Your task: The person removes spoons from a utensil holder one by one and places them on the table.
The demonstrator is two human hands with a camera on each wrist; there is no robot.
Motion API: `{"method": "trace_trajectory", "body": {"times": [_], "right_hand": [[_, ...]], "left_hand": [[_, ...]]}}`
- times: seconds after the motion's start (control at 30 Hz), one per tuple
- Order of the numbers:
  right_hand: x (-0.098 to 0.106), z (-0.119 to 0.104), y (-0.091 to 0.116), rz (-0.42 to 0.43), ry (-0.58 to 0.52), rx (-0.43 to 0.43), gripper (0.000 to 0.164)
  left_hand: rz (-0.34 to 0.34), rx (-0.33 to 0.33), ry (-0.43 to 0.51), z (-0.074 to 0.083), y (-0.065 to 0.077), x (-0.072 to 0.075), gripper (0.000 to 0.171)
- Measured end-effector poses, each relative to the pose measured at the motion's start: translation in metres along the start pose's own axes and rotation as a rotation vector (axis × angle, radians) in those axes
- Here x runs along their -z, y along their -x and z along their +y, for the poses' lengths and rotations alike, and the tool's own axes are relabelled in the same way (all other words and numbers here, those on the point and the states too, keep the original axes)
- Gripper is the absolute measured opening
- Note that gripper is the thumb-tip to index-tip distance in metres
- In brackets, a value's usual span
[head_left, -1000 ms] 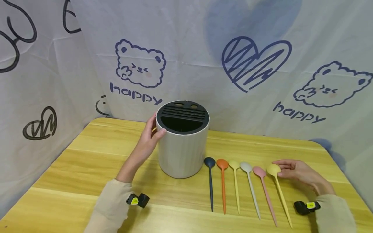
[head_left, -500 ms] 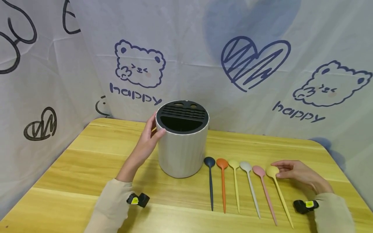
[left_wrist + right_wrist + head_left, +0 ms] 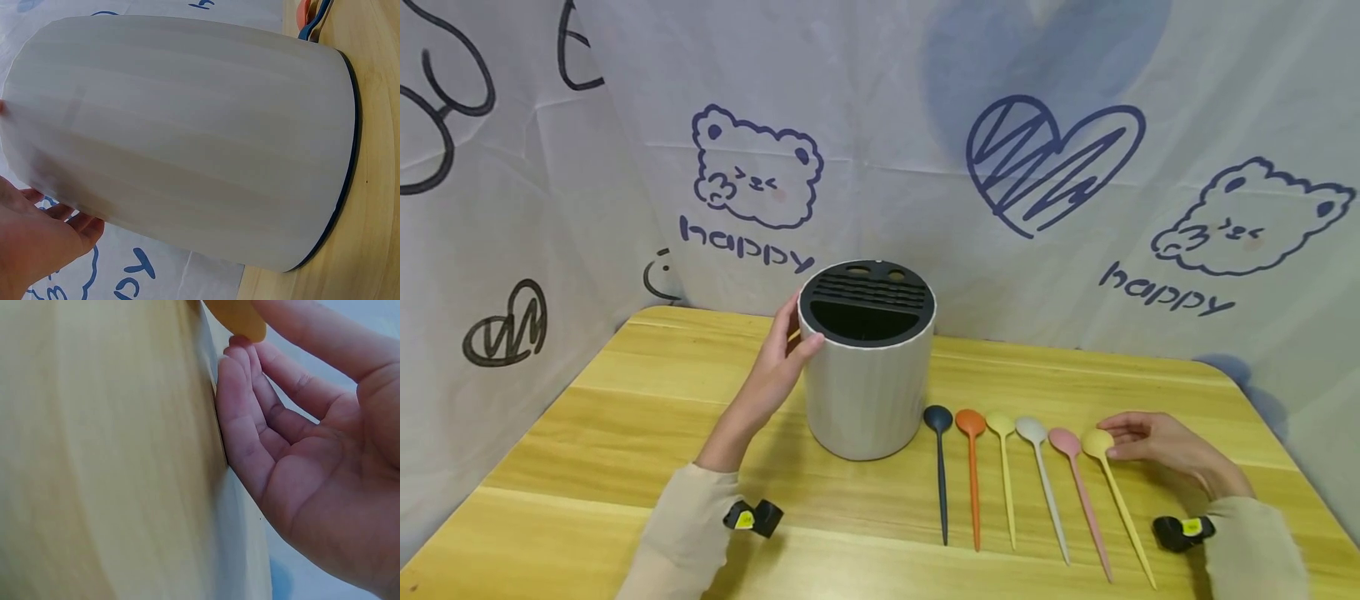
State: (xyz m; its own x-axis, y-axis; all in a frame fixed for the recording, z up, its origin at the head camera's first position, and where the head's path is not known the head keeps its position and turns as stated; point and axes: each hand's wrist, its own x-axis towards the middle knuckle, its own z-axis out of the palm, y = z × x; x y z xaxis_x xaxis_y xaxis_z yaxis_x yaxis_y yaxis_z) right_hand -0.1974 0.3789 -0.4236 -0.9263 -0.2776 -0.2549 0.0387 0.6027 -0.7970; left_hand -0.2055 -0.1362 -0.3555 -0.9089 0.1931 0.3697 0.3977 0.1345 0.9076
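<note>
A tall white round utensil holder (image 3: pixel 868 392) with a black slotted top stands on the wooden table. My left hand (image 3: pixel 772 367) holds its upper left side, thumb at the front rim and fingers behind; in the left wrist view the fingers (image 3: pixel 81 228) touch its wall. Right of it lie long-handled spoons in a row: dark blue (image 3: pixel 938 419), orange (image 3: pixel 971 422), yellow (image 3: pixel 1001 423), grey (image 3: pixel 1032 431) and pink (image 3: pixel 1065 442). At the row's right end, my right hand (image 3: pixel 1168 450) pinches the bowl of another yellow spoon (image 3: pixel 1097 442) between thumb and fingers.
The table (image 3: pixel 625 417) has its back edge along a pale cloth (image 3: pixel 887 208) printed with bears and hearts. A black wrist camera (image 3: pixel 754 517) sits at each sleeve, close above the tabletop.
The right hand has shifted slightly left, bringing the yellow spoon's bowl nearer the pink spoon. The left hand stays on the utensil holder.
</note>
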Motion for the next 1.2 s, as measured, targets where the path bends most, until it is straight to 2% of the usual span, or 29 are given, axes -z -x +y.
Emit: {"method": "trace_trajectory", "body": {"times": [0.4, 0.6, 0.8, 0.87, 0.97, 1.1, 1.2], "right_hand": [[-0.005, -0.001, 0.001, 0.050, 0.001, -0.044, 0.043], [-0.008, -0.002, 0.004, 0.096, -0.051, -0.078, 0.040], [-0.007, -0.001, 0.012, 0.140, -0.082, -0.131, 0.047], [-0.007, 0.000, 0.017, 0.139, -0.099, -0.130, 0.048], [-0.009, 0.000, 0.023, 0.122, -0.070, -0.108, 0.048], [-0.016, -0.008, 0.030, 0.122, 0.047, -0.090, 0.050], [-0.023, -0.021, 0.037, 0.141, 0.175, -0.054, 0.053]], "left_hand": [[0.008, -0.010, 0.003, -0.002, 0.002, 0.001, 0.071], [0.014, 0.018, -0.057, -0.001, 0.002, 0.004, 0.073], [0.010, -0.017, -0.128, 0.000, 0.000, 0.009, 0.075], [0.001, -0.013, -0.173, 0.001, 0.001, 0.011, 0.077], [-0.016, 0.015, -0.285, 0.002, 0.006, 0.016, 0.081], [-0.064, 0.047, -0.460, 0.000, 0.013, 0.024, 0.087], [-0.118, 0.061, -0.577, -0.002, 0.017, 0.034, 0.090]]}}
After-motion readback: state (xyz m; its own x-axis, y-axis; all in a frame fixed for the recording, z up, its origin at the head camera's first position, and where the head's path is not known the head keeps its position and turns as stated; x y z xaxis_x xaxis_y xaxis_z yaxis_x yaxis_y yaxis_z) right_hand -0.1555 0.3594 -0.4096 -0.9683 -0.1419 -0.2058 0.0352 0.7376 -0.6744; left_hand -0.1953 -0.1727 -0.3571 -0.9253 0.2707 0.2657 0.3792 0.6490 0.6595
